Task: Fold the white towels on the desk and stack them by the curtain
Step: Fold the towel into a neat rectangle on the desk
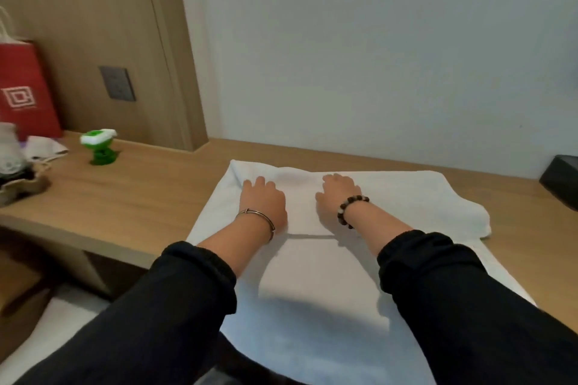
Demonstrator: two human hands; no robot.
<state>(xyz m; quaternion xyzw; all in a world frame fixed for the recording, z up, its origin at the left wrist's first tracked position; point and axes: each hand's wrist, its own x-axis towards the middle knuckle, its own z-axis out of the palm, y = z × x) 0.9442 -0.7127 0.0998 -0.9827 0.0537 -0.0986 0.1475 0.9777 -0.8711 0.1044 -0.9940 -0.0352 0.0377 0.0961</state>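
Palms down, left hand [262, 201] and right hand [339, 194] rest side by side.

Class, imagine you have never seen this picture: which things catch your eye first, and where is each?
The left hand, with a metal bangle, and the right hand, with a bead bracelet, rest on a white towel spread over the wooden desk in the middle. At far left a red paper bag stands by the wood panelling, with a small green and white object to its right.
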